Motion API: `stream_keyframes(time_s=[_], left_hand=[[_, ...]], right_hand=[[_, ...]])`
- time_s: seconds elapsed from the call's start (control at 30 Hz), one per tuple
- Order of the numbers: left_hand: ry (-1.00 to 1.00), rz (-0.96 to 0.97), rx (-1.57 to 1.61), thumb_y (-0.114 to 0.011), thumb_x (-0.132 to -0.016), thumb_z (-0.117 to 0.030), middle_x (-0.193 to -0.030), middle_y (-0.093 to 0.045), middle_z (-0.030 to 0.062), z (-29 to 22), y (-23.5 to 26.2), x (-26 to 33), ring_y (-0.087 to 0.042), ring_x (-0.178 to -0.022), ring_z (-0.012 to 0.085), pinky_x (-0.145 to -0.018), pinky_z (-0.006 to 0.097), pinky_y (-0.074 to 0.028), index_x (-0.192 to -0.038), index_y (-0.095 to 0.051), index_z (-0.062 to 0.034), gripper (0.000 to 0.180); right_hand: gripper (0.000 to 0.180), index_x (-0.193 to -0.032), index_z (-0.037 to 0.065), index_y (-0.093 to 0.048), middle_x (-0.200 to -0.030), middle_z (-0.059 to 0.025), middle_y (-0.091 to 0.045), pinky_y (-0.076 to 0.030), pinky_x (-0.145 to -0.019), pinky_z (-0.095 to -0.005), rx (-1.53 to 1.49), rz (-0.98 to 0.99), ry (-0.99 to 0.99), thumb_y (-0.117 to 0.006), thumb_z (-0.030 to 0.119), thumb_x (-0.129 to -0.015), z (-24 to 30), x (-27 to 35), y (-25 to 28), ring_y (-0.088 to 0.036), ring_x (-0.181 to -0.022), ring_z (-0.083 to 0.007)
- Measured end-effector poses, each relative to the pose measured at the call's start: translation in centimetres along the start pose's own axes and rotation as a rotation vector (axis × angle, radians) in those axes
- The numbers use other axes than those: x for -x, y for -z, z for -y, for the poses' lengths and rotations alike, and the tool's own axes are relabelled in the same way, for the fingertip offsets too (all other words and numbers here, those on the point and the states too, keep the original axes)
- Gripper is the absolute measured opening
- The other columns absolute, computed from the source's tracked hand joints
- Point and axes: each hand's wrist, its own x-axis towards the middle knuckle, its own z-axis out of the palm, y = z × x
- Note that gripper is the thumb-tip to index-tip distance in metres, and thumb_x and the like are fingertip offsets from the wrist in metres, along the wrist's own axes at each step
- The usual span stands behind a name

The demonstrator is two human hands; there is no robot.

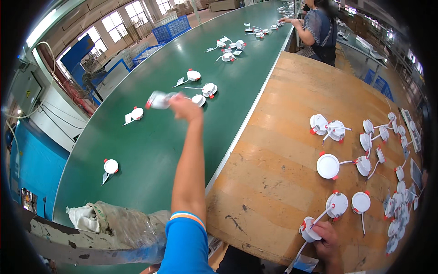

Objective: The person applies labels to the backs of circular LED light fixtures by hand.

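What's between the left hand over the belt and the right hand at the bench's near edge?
Head view: between left hand and right hand lie bare green belt, its pale edge strip, then bare wooden bench.

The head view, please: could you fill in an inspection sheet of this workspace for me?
Surface: worn wooden bench beside a green conveyor belt.
Job's things: round white lamp, blurred, in the left hand stretched over the belt; another white lamp with red clips on the bench under the right hand.
Clutter: many more white lamps spread on the bench, others spaced along the belt; plastic-wrapped bundle at the belt's near end.
Hands: left closed on its lamp; right gripping its lamp.
Cables: thin white leads on the lamps; wall cables at far left.
Surroundings: another person working farther along; blue crates, windows.
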Motion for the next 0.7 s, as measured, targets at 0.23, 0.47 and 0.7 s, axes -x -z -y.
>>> stream_keyframes(time_s=[0.23,0.47,0.7], left_hand=[[-0.717,0.835,-0.270,-0.046,-0.082,-0.015,-0.090,-0.053,0.0080,-1.2,-6.6,8.3,-0.049,-0.088,0.0238,-0.076,0.037,-0.036,-0.093,-0.053,-0.0075,0.015],[-1.416,0.479,-0.990,-0.042,-0.077,-0.011,-0.112,-0.049,0.0038,3.9,-5.6,-7.0,-0.036,-0.116,0.0247,-0.087,0.045,-0.030,-0.109,-0.049,-0.0142,0.033],[-0.823,0.670,-1.611,-0.040,-0.082,-0.012,-0.116,-0.050,0.0070,8.9,0.5,-10.5,-0.032,-0.121,0.0256,-0.097,0.049,-0.020,-0.119,-0.041,-0.0146,0.038]], right_hand=[[0.033,-0.091,0.004,-0.056,-0.097,-0.0133,-0.059,-0.045,-0.071,-0.0328,-0.015,-0.047,-0.065,-0.057,-0.010,-0.061,-0.9,0.6,-0.4,-0.055,-0.082,-0.0261],[0.029,-0.089,0.004,-0.057,-0.094,-0.0154,-0.059,-0.046,-0.070,-0.0335,-0.033,-0.083,-0.116,-0.058,-0.008,-0.063,-0.3,-0.4,-0.3,-0.057,-0.080,-0.0264],[0.023,-0.088,0.004,-0.058,-0.093,-0.0140,-0.059,-0.045,-0.070,-0.0339,-0.124,-0.084,-0.198,-0.058,-0.003,-0.066,-0.4,0.8,-0.4,-0.057,-0.080,-0.0264]])
